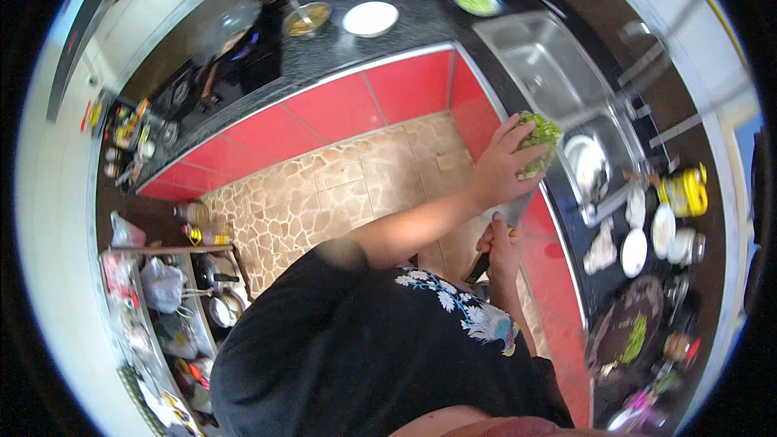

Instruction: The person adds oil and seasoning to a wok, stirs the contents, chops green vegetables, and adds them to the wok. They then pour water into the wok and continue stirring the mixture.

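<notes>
Chopped green vegetables (543, 133) lie beneath the spread fingers of my left hand (507, 161), which presses them against what looks like a broad knife blade (518, 207). My right hand (502, 246) grips the knife's dark handle (479, 268) closer to my body. Most of the blade is hidden by my left hand and the greens. Both hands are in front of the counter edge, by the sink. On the counter at right, a round dark cutting board (607, 340) bears a strip of chopped greens (635, 338).
A double steel sink (546, 67) holds a white bowl (586, 164). A blue-rimmed plate of greens (477, 0), an empty white plate (370, 18) and a bowl of food with a spoon (306, 19) stand on the far counter. A steaming wok (234, 27) sits over a lit burner.
</notes>
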A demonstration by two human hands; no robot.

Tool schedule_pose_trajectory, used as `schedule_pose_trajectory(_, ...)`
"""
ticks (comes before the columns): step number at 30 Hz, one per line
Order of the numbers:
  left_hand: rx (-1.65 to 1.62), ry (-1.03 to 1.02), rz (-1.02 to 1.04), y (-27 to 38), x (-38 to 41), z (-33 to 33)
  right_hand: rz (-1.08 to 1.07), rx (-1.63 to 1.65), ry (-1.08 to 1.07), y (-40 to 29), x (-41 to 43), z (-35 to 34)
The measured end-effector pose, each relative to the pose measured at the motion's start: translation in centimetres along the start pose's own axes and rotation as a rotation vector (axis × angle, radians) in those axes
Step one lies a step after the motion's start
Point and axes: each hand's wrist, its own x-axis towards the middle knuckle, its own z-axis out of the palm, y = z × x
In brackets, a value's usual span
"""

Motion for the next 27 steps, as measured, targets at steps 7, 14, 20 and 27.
schedule_pose_trajectory(7,0.328,0.229,-0.221,-12.9,2.2,-20.1,0.150,-0.088,-0.425,2.1,6.8,20.9)
schedule_pose_trajectory(14,0.636,0.424,-0.404,-25.7,4.5,-36.3,0.241,-0.271,-0.842,4.1,15.1,40.0)
schedule_pose_trajectory(20,0.828,0.553,-0.466,-34.7,8.6,-49.4,0.410,-0.278,-1.003,5.0,21.3,56.7)
schedule_pose_trajectory(27,0.863,0.559,-0.611,-47.2,10.5,-61.3,0.491,-0.366,-1.053,7.8,27.4,73.2)
